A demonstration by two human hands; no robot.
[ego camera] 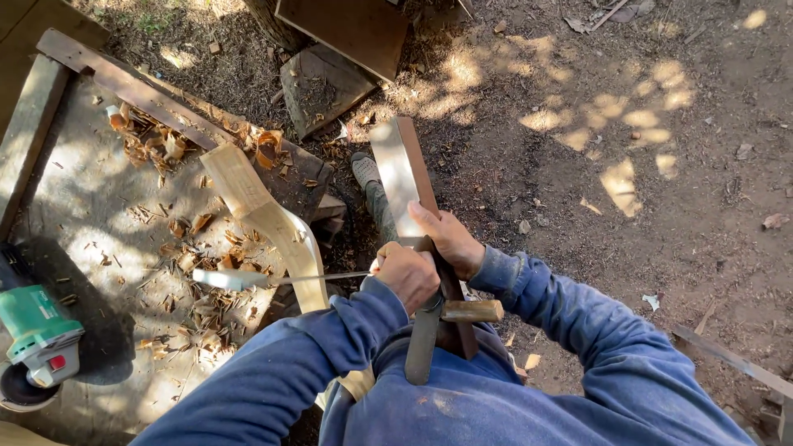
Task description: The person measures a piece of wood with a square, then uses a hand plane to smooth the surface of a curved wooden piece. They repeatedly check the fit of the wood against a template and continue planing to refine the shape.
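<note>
My right hand (pixel 450 239) grips the near end of a long flat bar (pixel 398 177) with a pale top face and brown side, which points away from me. My left hand (pixel 406 274) is closed just beside it, around a thin metal rod (pixel 322 277) that runs left to a pale end (pixel 225 279). Below both hands a dark metal blade (pixel 423 347) with a wooden handle (pixel 472 310) rests against my blue sweatshirt. A pale curved piece of carved wood (pixel 277 223) lies on the bench under the rod.
A worn workbench (pixel 83 206) on the left is strewn with wood shavings (pixel 198 306). A green angle grinder (pixel 37 330) sits at its near left edge. My shoe (pixel 368 175) stands on bare dirt, with wooden blocks (pixel 324 83) beyond.
</note>
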